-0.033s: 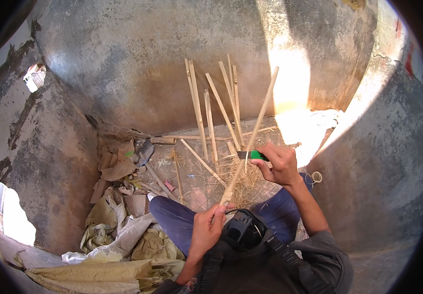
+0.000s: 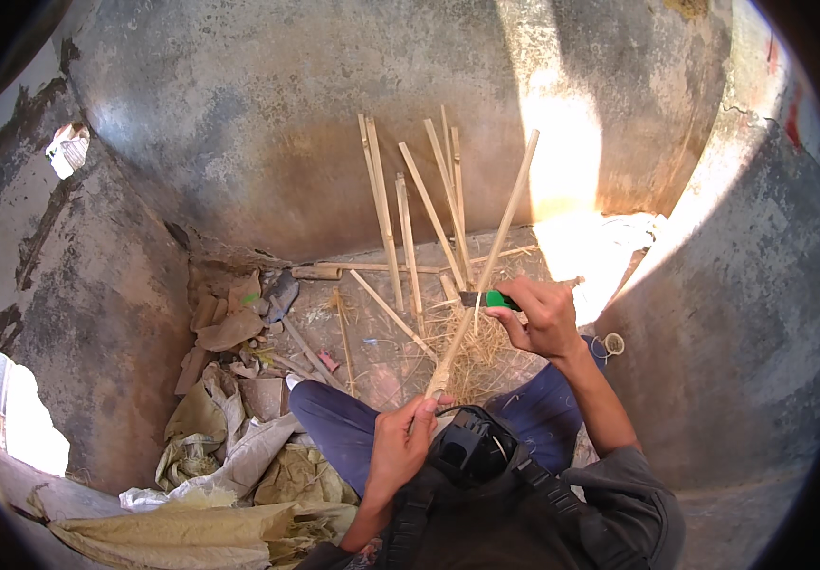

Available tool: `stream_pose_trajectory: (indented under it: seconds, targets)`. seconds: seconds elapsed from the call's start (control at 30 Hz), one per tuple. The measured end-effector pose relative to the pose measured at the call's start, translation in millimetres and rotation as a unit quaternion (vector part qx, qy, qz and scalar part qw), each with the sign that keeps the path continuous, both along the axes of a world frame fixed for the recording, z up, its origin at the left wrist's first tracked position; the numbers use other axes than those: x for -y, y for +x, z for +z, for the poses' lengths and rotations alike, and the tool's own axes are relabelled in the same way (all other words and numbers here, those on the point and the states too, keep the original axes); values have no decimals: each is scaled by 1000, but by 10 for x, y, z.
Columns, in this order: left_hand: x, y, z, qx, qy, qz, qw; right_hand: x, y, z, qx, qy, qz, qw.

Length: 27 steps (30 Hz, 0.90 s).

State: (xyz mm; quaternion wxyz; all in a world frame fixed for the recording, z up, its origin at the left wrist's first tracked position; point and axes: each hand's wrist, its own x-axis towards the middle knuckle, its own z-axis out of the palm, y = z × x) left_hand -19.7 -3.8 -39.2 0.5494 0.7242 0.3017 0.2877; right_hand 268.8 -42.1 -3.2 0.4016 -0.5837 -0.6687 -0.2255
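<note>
My left hand [image 2: 400, 442] is closed around the near end of a long pale bamboo strip [image 2: 507, 223], which slants up and away to the right. In my right hand [image 2: 545, 318] is a knife [image 2: 500, 300] with a green handle and a dark blade. Its blade lies against the strip about midway along, and a thin curl of shaving hangs just below the contact. Under the strip, a heap of fine bamboo shavings [image 2: 481, 356] covers the floor between my legs.
Several bamboo strips [image 2: 408, 242] lean against the concrete wall [image 2: 286, 180] ahead. Rubble and broken pieces [image 2: 231, 323] lie to the left, with crumpled sacks [image 2: 229, 456] nearer me. A small ring-shaped roll [image 2: 613, 344] is beside my right knee. Walls rise closely on both sides.
</note>
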Motion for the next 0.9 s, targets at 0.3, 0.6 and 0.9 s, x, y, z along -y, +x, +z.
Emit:
stream_pose_trajectory:
  seconds: [0.3,0.6,0.9]
  targets:
    - [-16,-44,-63,-20,0,2,1000,-270,460,51,-52,41,-55,996]
    - [-49,-313,-460,-40,-123,-42,991,-158,1972,128,-221,-67,-270,935]
    - [-275,-24,-235,81,-243,-41,966,103,352,-292,-181,-102,-49,977]
